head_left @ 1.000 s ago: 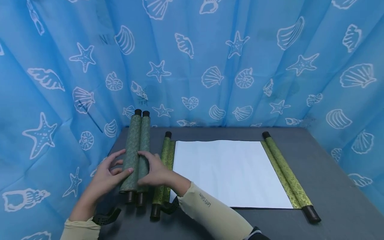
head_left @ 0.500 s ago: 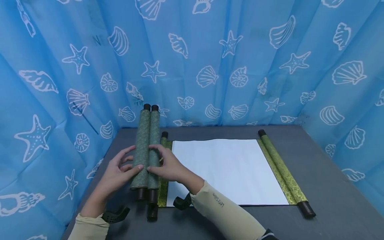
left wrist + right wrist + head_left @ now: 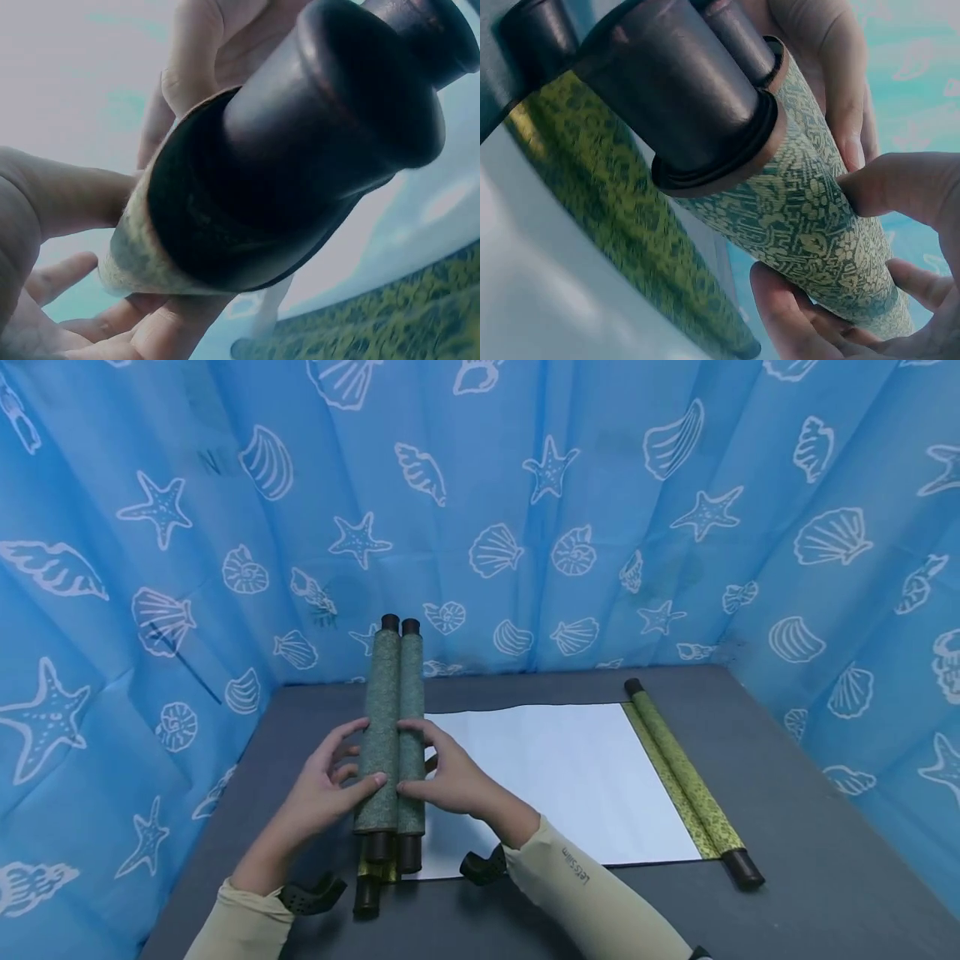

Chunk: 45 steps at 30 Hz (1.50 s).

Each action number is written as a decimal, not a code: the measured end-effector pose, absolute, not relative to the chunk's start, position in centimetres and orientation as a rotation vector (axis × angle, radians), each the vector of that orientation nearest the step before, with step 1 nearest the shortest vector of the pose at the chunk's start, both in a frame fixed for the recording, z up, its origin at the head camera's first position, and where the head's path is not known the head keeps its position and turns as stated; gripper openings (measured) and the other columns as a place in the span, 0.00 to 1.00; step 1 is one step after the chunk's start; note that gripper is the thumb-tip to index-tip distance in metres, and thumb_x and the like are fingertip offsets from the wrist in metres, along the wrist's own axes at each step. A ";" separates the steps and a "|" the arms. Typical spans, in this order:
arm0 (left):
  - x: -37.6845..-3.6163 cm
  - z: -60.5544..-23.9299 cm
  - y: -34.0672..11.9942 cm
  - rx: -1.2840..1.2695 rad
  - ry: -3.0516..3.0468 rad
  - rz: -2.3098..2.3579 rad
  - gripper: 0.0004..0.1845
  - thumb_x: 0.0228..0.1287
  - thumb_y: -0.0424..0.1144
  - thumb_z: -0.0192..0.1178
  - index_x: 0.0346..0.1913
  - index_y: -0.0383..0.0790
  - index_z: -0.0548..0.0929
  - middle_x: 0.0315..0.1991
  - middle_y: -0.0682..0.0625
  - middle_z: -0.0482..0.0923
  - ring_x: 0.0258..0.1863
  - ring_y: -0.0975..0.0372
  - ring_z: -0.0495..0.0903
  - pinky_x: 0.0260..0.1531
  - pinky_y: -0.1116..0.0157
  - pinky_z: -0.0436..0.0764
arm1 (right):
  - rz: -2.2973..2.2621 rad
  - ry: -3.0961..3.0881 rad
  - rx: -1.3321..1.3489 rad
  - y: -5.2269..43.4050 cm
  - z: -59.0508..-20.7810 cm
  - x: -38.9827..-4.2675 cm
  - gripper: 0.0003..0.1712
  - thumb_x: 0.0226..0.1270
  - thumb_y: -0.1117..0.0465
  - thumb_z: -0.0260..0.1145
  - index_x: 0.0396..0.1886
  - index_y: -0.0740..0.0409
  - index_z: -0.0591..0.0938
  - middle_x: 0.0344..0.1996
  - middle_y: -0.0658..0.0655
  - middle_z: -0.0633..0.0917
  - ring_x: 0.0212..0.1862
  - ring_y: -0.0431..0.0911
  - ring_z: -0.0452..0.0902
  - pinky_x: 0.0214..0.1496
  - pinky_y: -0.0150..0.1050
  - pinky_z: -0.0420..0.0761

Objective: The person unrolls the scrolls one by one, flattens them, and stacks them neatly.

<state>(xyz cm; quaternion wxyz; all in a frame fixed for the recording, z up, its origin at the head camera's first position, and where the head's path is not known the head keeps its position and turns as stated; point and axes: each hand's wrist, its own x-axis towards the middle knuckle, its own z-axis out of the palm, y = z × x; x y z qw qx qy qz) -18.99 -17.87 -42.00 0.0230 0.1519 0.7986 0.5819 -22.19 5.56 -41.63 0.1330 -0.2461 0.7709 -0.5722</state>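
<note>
Both hands, left hand and right hand, cradled the rolled dark-green patterned double-roller scroll from either side, keeping it lifted above the table

Dark grey table, bounded by blue curtain on three sides. Lying flat on it: one unrolled scroll, white paper sheet between two yellow-green patterned rollers, right roller and left roller, dark end caps

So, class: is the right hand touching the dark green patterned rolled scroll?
Touching. In the right wrist view the right hand has thumb and fingers pressed against the dark green patterned rolled scroll.
</note>
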 end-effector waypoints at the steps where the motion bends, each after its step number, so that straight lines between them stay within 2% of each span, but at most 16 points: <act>1: -19.1 -42.0 -17.6 0.476 2.467 1.792 0.44 0.73 0.36 0.70 0.84 0.52 0.58 0.77 0.34 0.60 0.65 0.41 0.77 0.48 0.55 0.85 | -1.657 2.240 -0.705 5.9 -41.7 -22.2 0.48 0.69 0.62 0.75 0.83 0.38 0.63 0.72 0.56 0.71 0.54 0.52 0.80 0.44 0.44 0.88; 3: -19.2 -42.0 -17.1 0.489 2.452 1.772 0.44 0.73 0.37 0.70 0.84 0.53 0.57 0.79 0.35 0.56 0.68 0.37 0.73 0.49 0.54 0.83 | -1.651 2.242 -0.695 6.6 -41.8 -22.2 0.48 0.69 0.62 0.76 0.83 0.36 0.63 0.72 0.57 0.71 0.54 0.52 0.80 0.45 0.45 0.89; 7: -19.5 -41.9 -16.2 0.519 2.407 1.750 0.45 0.72 0.37 0.71 0.84 0.55 0.57 0.79 0.34 0.55 0.66 0.36 0.74 0.46 0.54 0.84 | -1.680 2.185 -0.671 7.9 -42.0 -22.2 0.48 0.68 0.63 0.76 0.82 0.36 0.64 0.71 0.59 0.70 0.55 0.53 0.81 0.47 0.47 0.89; 11: -19.9 -42.2 -15.5 0.558 2.396 1.723 0.45 0.71 0.37 0.72 0.83 0.58 0.58 0.81 0.34 0.52 0.71 0.32 0.70 0.45 0.55 0.85 | -1.721 2.127 -0.638 9.1 -41.9 -22.2 0.47 0.67 0.65 0.76 0.81 0.37 0.65 0.71 0.60 0.69 0.55 0.54 0.81 0.48 0.49 0.89; 16: -20.2 -42.7 -14.6 0.569 2.388 1.700 0.48 0.69 0.37 0.74 0.83 0.63 0.57 0.85 0.37 0.46 0.75 0.30 0.66 0.37 0.55 0.85 | -1.713 2.123 -0.650 10.5 -41.8 -22.3 0.47 0.67 0.66 0.75 0.80 0.38 0.65 0.70 0.62 0.69 0.55 0.55 0.81 0.47 0.49 0.89; 18: -20.4 -42.7 -14.2 0.568 2.379 1.701 0.48 0.68 0.38 0.74 0.83 0.65 0.57 0.86 0.39 0.45 0.76 0.30 0.64 0.38 0.53 0.86 | -1.708 2.123 -0.663 11.0 -41.8 -22.3 0.47 0.67 0.66 0.74 0.80 0.39 0.65 0.69 0.63 0.69 0.55 0.55 0.81 0.47 0.49 0.88; 21: -20.6 -42.6 -13.6 0.593 2.395 1.684 0.48 0.68 0.40 0.75 0.82 0.65 0.58 0.87 0.43 0.44 0.79 0.30 0.59 0.52 0.46 0.87 | -1.701 2.120 -0.676 11.7 -42.1 -22.4 0.47 0.67 0.66 0.75 0.80 0.38 0.65 0.68 0.64 0.70 0.55 0.56 0.81 0.48 0.49 0.88; 23: -20.7 -42.5 -13.2 0.605 2.398 1.674 0.48 0.67 0.40 0.76 0.82 0.66 0.59 0.87 0.45 0.44 0.80 0.31 0.58 0.56 0.42 0.85 | -1.697 2.119 -0.677 12.1 -42.4 -22.4 0.47 0.67 0.65 0.75 0.81 0.38 0.64 0.68 0.65 0.69 0.55 0.55 0.82 0.48 0.49 0.89; 26: -20.9 -42.3 -12.7 0.605 2.389 1.666 0.48 0.67 0.41 0.76 0.81 0.67 0.60 0.86 0.45 0.47 0.79 0.34 0.61 0.59 0.41 0.84 | -1.697 2.115 -0.671 12.7 -42.7 -22.5 0.49 0.67 0.66 0.75 0.81 0.38 0.63 0.70 0.65 0.68 0.56 0.57 0.83 0.49 0.50 0.89; 30: -21.0 -42.0 -11.9 0.580 2.354 1.675 0.50 0.66 0.40 0.77 0.82 0.68 0.57 0.85 0.41 0.50 0.74 0.35 0.69 0.53 0.48 0.86 | -1.714 2.100 -0.656 13.4 -42.8 -22.5 0.51 0.65 0.68 0.75 0.82 0.37 0.63 0.72 0.66 0.67 0.59 0.60 0.82 0.50 0.52 0.90; 35: -21.0 -41.9 -11.4 0.586 2.301 1.696 0.54 0.66 0.37 0.76 0.85 0.64 0.52 0.82 0.37 0.53 0.66 0.38 0.78 0.45 0.54 0.87 | -1.717 2.080 -0.660 13.8 -43.2 -22.7 0.52 0.65 0.68 0.75 0.83 0.36 0.62 0.73 0.66 0.67 0.62 0.62 0.81 0.51 0.53 0.89; 38: -21.1 -42.0 -11.3 0.589 2.291 1.701 0.55 0.65 0.36 0.76 0.85 0.63 0.53 0.82 0.39 0.53 0.65 0.39 0.78 0.45 0.55 0.88 | -1.719 2.055 -0.657 14.0 -43.4 -22.8 0.54 0.65 0.69 0.75 0.84 0.35 0.60 0.74 0.66 0.65 0.63 0.63 0.81 0.52 0.53 0.90; 41: -21.3 -42.1 -11.3 0.601 2.290 1.704 0.54 0.64 0.35 0.76 0.85 0.65 0.54 0.85 0.44 0.49 0.71 0.38 0.72 0.48 0.53 0.86 | -1.744 2.014 -0.635 14.3 -43.4 -22.9 0.58 0.64 0.70 0.74 0.85 0.33 0.56 0.75 0.67 0.64 0.65 0.64 0.80 0.52 0.54 0.90; 45: -21.8 -42.5 -11.3 0.614 2.269 1.691 0.52 0.66 0.35 0.75 0.84 0.66 0.57 0.85 0.45 0.49 0.73 0.37 0.69 0.49 0.51 0.85 | -1.778 1.958 -0.603 15.0 -43.6 -23.0 0.61 0.62 0.72 0.72 0.87 0.33 0.53 0.77 0.67 0.61 0.68 0.68 0.77 0.53 0.56 0.89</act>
